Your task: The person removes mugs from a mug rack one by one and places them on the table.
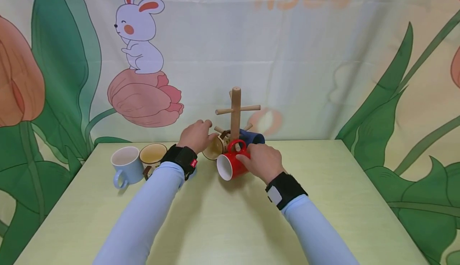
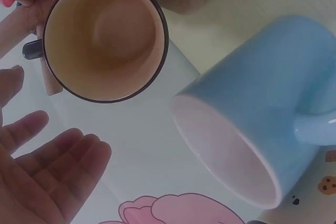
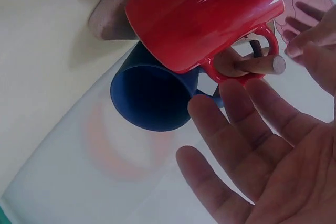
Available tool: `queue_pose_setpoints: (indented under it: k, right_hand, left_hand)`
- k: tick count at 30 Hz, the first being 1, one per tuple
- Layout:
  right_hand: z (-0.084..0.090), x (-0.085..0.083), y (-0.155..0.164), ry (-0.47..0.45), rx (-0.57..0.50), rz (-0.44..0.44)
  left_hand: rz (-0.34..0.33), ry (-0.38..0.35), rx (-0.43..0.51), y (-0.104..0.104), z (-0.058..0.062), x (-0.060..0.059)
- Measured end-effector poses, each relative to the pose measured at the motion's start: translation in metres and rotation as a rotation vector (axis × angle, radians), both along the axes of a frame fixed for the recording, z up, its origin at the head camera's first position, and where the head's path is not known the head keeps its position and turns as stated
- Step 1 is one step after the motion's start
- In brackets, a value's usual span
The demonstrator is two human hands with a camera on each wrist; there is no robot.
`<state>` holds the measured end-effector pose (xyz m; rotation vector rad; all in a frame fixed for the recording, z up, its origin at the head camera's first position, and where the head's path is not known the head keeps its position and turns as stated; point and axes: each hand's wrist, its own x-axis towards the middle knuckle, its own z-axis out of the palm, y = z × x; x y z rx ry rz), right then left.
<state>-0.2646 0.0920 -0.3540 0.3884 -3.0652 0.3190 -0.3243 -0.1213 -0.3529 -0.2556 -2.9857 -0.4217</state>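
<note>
A wooden mug tree (image 1: 235,113) stands at the back of the table. A red mug (image 1: 240,168) hangs from a front peg by its handle, its white inside facing out. Close beside it is my right hand (image 1: 265,162), fingers (image 3: 247,114) extended, with fingertips right at the handle in the right wrist view. Behind the red mug hangs a navy blue mug (image 3: 152,98). On the left of the tree is a cream mug (image 2: 105,40) with a dark rim and brown handle. My left hand (image 1: 195,136) hovers next to that mug, holding nothing, its fingers (image 2: 68,166) relaxed and spread.
Left on the table stand a light blue mug (image 1: 127,165) and a cream mug with brown patterns (image 1: 152,154), both upright. Another light blue mug is mostly hidden behind my left wrist. A printed curtain (image 1: 294,57) hangs directly behind the table (image 1: 323,185).
</note>
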Motion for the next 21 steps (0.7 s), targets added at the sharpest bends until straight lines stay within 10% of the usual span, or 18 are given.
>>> queue_pose_setpoints:
  k: [21]
  right_hand:
    - [-0.002, -0.020, -0.027, 0.001, 0.145, -0.043]
  left_hand:
    - [-0.029, -0.060, -0.204, 0.014, -0.001, -0.019]
